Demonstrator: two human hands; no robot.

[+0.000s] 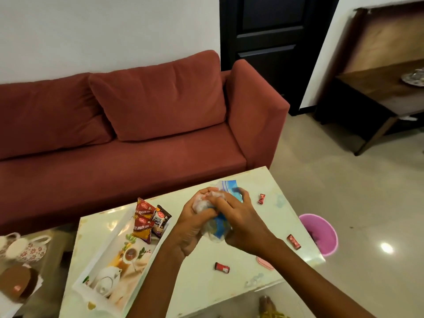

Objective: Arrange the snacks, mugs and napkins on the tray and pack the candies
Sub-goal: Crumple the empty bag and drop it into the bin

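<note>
Both hands hold a crumpled clear zip bag (220, 223) with blue print above the white table (206, 290). My left hand (195, 223) grips its left side and my right hand (238, 223) grips its right side. Three red wrapped candies lie loose on the table: one far right (261, 199), one near the right edge (294, 241), one in front of my arms (222, 266). The long printed tray (114, 271) lies at the left, with three snack packets (150, 220) at its far end. Floral mugs (25, 249) stand on a lower surface at far left.
A red sofa (137, 125) runs behind the table. A pink bin (321, 232) stands on the floor by the table's right edge. A pink object (266, 263) peeks out under my right forearm. A brown round thing (18, 283) sits at lower left.
</note>
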